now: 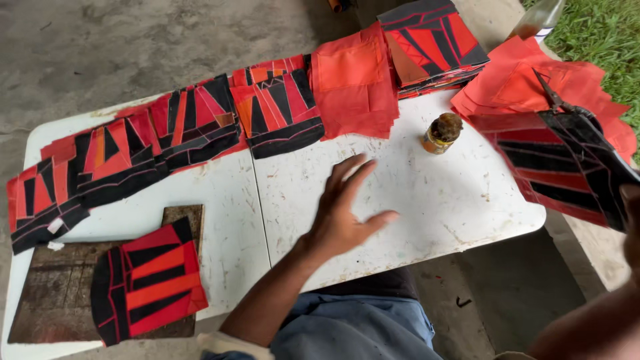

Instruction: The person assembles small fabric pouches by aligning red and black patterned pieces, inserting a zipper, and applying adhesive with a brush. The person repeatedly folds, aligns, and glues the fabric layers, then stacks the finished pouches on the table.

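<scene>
Clamped on a red-and-black patchwork piece (567, 170), the right hand (630, 220) holds it at 3 o'clock, off the table (427, 200) edge, with scissors (560, 100) just above it. Left hand (343, 210) hovers over the middle of the table, fingers spread, holding nothing. Glue jar (441, 132) stands at 1 o'clock from it. I think the piece should stay flat and taut, and the free hand low.

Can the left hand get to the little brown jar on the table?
Probably yes. The left hand hovers open over the white table, and the little brown jar stands just beyond its fingertips. Only bare tabletop lies between them; the fabric pieces sit off to the sides.
</scene>
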### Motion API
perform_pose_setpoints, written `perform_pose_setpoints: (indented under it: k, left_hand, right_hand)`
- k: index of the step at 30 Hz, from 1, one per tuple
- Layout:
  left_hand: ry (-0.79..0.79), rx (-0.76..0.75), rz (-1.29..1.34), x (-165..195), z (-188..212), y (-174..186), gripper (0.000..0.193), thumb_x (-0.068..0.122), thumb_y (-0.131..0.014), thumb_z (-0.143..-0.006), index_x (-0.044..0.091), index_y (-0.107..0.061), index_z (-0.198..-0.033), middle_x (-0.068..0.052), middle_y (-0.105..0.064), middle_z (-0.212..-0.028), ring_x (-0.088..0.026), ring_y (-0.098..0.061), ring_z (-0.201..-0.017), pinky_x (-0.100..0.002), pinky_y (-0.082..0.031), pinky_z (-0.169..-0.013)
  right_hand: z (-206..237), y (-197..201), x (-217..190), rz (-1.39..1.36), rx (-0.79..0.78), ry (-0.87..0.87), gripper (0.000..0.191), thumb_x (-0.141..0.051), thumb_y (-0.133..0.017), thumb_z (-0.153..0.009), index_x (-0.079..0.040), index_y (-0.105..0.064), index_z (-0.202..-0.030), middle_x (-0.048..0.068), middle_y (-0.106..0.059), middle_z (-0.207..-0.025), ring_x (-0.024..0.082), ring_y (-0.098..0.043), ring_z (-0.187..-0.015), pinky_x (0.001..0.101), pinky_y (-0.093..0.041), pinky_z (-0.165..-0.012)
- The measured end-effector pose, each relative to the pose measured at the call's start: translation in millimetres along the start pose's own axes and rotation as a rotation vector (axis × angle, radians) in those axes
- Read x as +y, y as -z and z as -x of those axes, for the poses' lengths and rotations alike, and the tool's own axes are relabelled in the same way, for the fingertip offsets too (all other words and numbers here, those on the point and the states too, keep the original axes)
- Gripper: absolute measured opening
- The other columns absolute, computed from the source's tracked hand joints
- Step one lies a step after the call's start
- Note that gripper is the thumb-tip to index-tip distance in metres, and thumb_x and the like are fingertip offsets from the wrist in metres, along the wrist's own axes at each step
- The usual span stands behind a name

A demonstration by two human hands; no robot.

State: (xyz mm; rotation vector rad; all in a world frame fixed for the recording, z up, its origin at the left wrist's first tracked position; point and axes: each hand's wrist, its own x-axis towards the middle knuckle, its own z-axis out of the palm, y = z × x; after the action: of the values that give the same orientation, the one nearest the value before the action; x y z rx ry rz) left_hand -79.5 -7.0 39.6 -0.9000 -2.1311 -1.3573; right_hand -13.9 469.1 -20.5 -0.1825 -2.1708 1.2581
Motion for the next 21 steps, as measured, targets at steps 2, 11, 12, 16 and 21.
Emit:
perform_pose_setpoints:
  k: [2, 11, 12, 16, 21]
  left_hand:
    - [0.009, -0.038, 0.043, 30.7, -1.3, -6.6, 0.099, 0.036, -0.091, -0.074, -0.001, -0.039, -0.15, -0.024, -0.043, -0.152, -0.042, -0.046, -0.142, -0.049, -0.041, -0.115]
    - [0.731, -0.109, 0.704, -26.8, 66.8, -29.4, 0.051, 0.027, -0.085, -0.085, -0.002, -0.068, -0.124, -0.012, -0.076, -0.107, -0.018, -0.07, -0.092, -0.035, -0.06, -0.083]
    - [0.752, 0.027, 0.669, -43.0, 75.3, -29.1, 0.044, 0.026, -0.083, -0.087, 0.0, -0.068, -0.119, -0.01, -0.077, -0.105, -0.018, -0.071, -0.092, -0.035, -0.06, -0.083]
    - [0.913, 0.064, 0.154, -78.8, 106.6, -7.9, 0.034, 0.025, -0.077, -0.088, 0.001, -0.069, -0.112, -0.013, -0.079, -0.098, -0.02, -0.075, -0.086, -0.035, -0.059, -0.078]
    - [1.193, -0.459, -0.197, -93.0, 100.4, 22.8, 0.043, 0.046, -0.072, -0.097, 0.005, -0.071, -0.11, -0.015, -0.077, -0.096, -0.026, -0.076, -0.088, -0.04, -0.059, -0.08]
  right_hand:
    - [6.0, 8.7, -33.6, -0.106, -0.126, -0.131, 0.018, -0.005, -0.061, -0.106, -0.004, -0.065, -0.123, 0.002, -0.07, -0.101, 0.011, -0.066, -0.09, 0.0243, -0.054, -0.083]
    - [4.8, -127.5, -136.3, 0.024, -0.753, 0.072, 0.029, -0.006, -0.079, -0.087, -0.001, -0.075, -0.115, 0.007, -0.078, -0.096, 0.012, -0.068, -0.086, 0.0279, -0.054, -0.076]
    - [-1.0, -149.7, -131.0, -0.025, -0.791, 0.053, 0.038, -0.007, -0.082, -0.087, -0.001, -0.073, -0.122, 0.008, -0.077, -0.103, 0.012, -0.068, -0.094, 0.0273, -0.056, -0.084]
    - [-38.1, -204.8, -90.4, 0.139, -0.207, 0.359, 0.11, -0.016, -0.102, -0.072, 0.0, -0.037, -0.159, 0.019, -0.052, -0.141, 0.029, -0.054, -0.124, 0.0367, -0.05, -0.104]
    - [-58.2, -254.3, -36.5, 0.276, -0.124, 0.245, 0.116, -0.016, -0.101, -0.076, -0.003, -0.03, -0.166, 0.022, -0.054, -0.149, 0.037, -0.058, -0.134, 0.0443, -0.05, -0.113]
